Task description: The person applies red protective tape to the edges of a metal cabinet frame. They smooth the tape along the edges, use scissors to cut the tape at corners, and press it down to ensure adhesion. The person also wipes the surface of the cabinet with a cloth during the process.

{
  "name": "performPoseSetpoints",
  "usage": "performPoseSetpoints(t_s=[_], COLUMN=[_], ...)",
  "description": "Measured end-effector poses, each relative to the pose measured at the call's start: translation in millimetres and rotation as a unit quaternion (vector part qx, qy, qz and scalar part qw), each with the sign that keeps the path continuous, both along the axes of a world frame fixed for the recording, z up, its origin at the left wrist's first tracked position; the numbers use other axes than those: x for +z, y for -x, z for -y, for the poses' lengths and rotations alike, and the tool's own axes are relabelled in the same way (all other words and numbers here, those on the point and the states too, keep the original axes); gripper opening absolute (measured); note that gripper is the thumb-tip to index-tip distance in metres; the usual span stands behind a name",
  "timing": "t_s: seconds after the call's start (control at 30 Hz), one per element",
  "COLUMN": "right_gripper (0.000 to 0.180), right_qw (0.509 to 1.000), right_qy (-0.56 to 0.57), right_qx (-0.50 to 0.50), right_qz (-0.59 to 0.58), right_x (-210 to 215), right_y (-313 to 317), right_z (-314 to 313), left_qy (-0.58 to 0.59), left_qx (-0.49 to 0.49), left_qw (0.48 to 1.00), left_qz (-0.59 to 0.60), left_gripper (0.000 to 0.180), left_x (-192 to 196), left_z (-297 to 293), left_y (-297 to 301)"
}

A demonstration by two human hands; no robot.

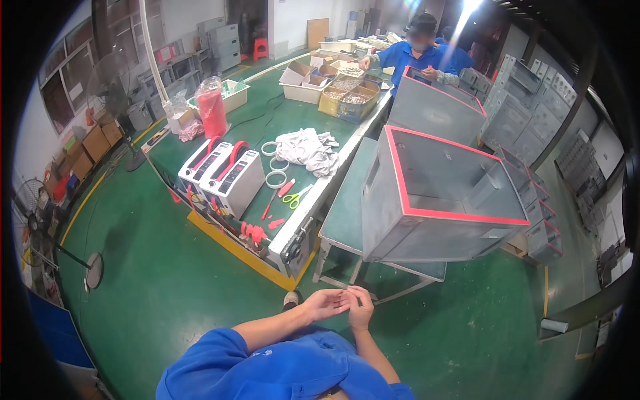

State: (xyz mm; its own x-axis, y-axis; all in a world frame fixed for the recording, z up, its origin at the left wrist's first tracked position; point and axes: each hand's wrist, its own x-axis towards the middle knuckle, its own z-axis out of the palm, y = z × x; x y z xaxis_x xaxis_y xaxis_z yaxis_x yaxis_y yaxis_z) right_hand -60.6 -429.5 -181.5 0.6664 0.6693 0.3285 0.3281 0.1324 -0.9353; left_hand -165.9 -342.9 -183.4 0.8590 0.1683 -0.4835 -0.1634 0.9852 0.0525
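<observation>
While flat red strip (467, 217) is already lining the rim of the open grey metal box (430, 240) at the green-topped bench (343, 207)'s right edge, the loosely open left hand (325, 304) is touching the right hand (361, 309), whose grip, like any work left, is unclear.

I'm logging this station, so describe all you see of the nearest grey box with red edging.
The grey box looks like rectangular sheet metal, open side up. Red edging lines its rim; the left wall has a dark slot, the front wall a small pale rectangle. A pale shape inside is unclear. It sits on a green-topped bench; your left hand and right hand don't touch it.
</observation>
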Motion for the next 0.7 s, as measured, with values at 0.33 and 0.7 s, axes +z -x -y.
performPoseSetpoints(t_s=[0.33,0.7], right_gripper=[0.006,0.004], right_qw=[0.998,0.994], right_qy=[-0.037,-0.066], right_qx=[-0.010,-0.065], right_qz=[-0.055,-0.059], right_x=[8.2,26.5], right_y=[-21.2,-29.0], right_z=[14.7,26.8], left_qy=[0.018,-0.015], left_qx=[-0.033,-0.056], left_qw=[0.995,0.983], left_qz=[0.094,0.176], left_gripper=[0.026,0.043], left_x=[23.9,49.7], left_z=[12.4,29.1], left_y=[-24.8,-40.5])
